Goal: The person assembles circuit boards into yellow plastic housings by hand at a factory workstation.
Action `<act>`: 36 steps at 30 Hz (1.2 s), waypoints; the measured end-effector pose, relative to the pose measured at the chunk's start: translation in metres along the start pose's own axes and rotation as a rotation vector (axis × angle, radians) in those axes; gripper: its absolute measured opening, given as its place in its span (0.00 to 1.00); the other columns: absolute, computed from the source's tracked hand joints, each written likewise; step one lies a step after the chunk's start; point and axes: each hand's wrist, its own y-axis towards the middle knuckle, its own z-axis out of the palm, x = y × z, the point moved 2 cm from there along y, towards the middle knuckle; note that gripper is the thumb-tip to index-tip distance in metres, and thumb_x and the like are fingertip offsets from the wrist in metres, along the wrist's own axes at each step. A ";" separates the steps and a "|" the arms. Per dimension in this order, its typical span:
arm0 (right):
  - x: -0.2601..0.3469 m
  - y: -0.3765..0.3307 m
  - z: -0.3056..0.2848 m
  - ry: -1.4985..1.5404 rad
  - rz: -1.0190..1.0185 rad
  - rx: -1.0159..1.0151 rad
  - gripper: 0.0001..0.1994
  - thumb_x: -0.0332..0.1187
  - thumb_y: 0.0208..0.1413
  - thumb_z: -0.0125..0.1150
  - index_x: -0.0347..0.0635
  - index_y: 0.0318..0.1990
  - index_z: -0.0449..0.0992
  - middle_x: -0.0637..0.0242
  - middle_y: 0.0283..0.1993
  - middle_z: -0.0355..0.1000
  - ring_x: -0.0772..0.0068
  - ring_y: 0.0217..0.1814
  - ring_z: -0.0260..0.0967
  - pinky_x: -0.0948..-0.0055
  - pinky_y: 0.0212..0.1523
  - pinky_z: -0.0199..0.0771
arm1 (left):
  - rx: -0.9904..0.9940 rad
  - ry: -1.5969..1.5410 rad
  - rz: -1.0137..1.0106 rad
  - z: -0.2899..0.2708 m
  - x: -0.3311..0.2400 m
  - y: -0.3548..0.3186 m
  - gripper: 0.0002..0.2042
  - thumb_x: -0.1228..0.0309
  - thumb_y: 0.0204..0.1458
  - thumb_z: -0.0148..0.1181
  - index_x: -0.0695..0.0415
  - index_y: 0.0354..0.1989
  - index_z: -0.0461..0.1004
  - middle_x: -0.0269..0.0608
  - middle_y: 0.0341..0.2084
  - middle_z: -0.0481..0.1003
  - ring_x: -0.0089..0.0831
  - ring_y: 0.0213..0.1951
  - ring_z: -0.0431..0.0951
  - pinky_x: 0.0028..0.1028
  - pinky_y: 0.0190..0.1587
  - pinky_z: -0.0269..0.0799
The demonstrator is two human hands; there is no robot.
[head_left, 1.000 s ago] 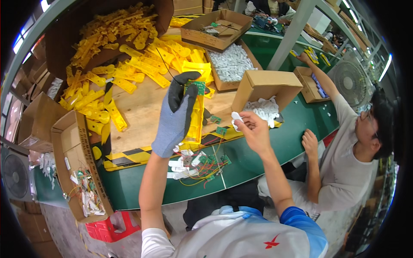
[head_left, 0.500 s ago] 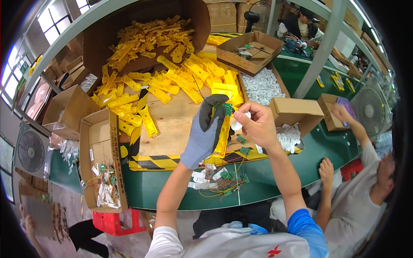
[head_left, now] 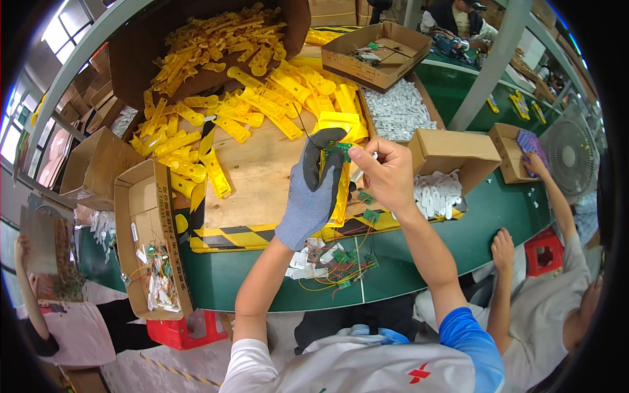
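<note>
Gloved blue-grey left hand: clasping long yellow plastic casing, green circuit board by thumb | bare right hand: pinching white plastic piece, nearer board than before

Left of the gloved left hand, a long open cardboard carton bears dark printed lettering along its side wall. Beyond the bare right hand, a shallow cardboard tray shows smaller print. Below both hands, a red emblem marks the white-and-blue shirt.
</note>
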 end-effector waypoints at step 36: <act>-0.017 -0.010 0.013 0.223 -0.125 -0.158 0.13 0.27 0.54 0.68 0.35 0.44 0.73 0.69 0.41 0.69 0.80 0.42 0.69 0.79 0.41 0.72 | 0.077 0.215 0.361 0.001 -0.001 -0.012 0.27 0.75 0.45 0.68 0.58 0.56 0.67 0.40 0.48 0.73 0.29 0.52 0.72 0.30 0.56 0.67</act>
